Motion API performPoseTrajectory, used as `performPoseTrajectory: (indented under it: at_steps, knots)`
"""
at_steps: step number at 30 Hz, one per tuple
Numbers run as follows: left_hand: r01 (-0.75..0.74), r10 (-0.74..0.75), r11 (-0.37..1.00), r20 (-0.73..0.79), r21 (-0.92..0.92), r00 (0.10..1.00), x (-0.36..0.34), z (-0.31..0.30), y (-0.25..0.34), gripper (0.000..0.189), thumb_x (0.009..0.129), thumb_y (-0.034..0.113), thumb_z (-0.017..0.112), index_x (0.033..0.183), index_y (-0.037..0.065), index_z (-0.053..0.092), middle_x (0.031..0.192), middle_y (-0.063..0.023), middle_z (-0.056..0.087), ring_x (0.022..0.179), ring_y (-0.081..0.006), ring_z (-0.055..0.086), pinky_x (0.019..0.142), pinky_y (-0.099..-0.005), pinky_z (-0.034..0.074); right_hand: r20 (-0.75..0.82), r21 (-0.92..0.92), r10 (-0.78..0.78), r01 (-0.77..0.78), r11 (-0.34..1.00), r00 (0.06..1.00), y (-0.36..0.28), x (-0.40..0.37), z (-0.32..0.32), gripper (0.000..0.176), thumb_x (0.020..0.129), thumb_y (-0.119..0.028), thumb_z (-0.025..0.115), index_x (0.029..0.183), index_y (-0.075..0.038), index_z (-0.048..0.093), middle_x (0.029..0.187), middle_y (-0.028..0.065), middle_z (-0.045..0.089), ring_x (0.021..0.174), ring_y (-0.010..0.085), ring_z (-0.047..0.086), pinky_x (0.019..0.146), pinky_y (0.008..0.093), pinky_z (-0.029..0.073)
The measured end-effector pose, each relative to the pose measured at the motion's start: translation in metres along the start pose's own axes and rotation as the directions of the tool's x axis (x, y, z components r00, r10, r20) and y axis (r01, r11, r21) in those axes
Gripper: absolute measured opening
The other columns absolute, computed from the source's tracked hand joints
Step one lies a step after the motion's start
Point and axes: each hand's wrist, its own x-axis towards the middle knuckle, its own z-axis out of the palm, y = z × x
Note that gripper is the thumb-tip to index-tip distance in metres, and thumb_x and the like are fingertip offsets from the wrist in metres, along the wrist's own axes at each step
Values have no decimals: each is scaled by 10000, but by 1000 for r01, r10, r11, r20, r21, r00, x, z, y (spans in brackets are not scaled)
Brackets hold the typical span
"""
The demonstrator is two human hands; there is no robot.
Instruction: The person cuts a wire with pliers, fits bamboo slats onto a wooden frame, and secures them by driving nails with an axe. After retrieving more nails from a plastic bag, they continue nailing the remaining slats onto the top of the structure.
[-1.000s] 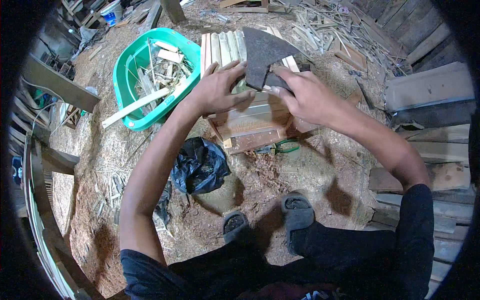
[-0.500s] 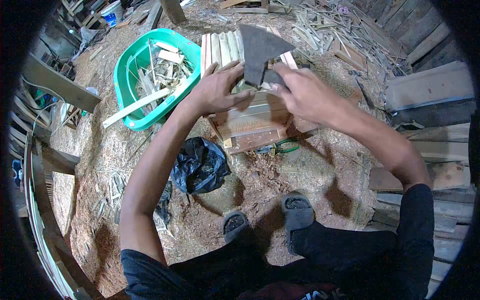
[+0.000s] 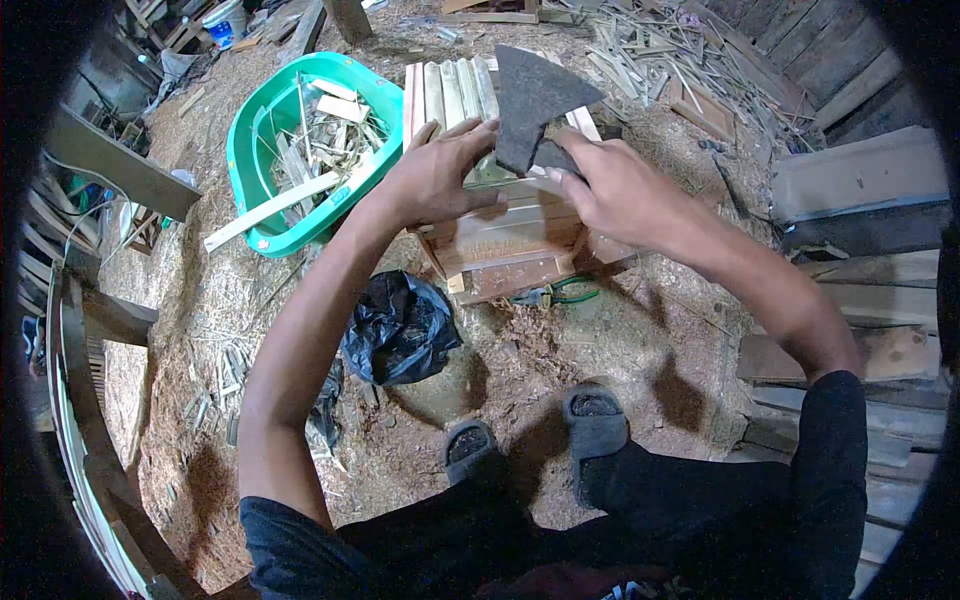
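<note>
In the head view my right hand (image 3: 620, 190) is closed round the neck of a dark hatchet (image 3: 540, 95), its broad blade turned up and away from me. Below it stands a wooden slatted box (image 3: 510, 235). My left hand (image 3: 435, 180) lies on the slats at the box's left side, fingers stretched and thumb apart from them. Between the two hands part of the box top shows under the hatchet. The hatchet's handle is mostly hidden by my right hand. Pliers with green handles (image 3: 560, 292) lie on the ground at the box's near side.
Left of the box is a green plastic tub (image 3: 250, 150) filled with wood scraps, one long strip leaning over its rim. A black plastic bag (image 3: 400, 330) lies nearer me. Stacked boards (image 3: 850, 180) line the right side. Offcuts (image 3: 650, 70) are heaped at the back right.
The hatchet has shifted slightly up and to the right, with my right hand. My left hand stays on the slats, nearly unmoved.
</note>
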Motion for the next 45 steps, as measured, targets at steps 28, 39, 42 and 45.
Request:
performPoseTrajectory:
  at_steps: [28,39,42,45]
  knots:
    - [-8,8,1000,-49,1,999,-2,2,1,732,791,486,759,1378,124,512,1520,-102,427,1417,-303,380,1173,-594,207,-285,138,0,41,990,959,-8,9,-21,297,959,-142,553,1155,80,536,856,299,659,823,412,684,719,472,525]
    - [-16,15,1000,-55,-18,998,-3,2,-3,646,857,416,711,1399,141,491,1495,-120,456,1368,-329,443,1161,-600,217,-62,112,155,-147,983,986,-16,8,-22,299,975,-159,547,1167,70,530,865,278,666,829,378,690,742,460,514]
    - [-28,26,999,-78,-27,997,-1,6,-4,651,862,429,702,1402,132,492,1484,-129,470,1362,-333,449,1164,-591,217,-157,153,132,-108,982,979,-19,8,-30,325,980,-184,554,1181,70,533,862,276,665,815,378,685,731,455,508]
    - [2,-2,998,5,-59,1000,2,-2,0,658,869,449,689,1410,132,487,1485,-132,469,1363,-335,450,1167,-585,219,-180,119,51,-30,992,982,-15,7,-26,314,973,-177,547,1165,71,532,853,284,663,802,408,676,732,476,516]
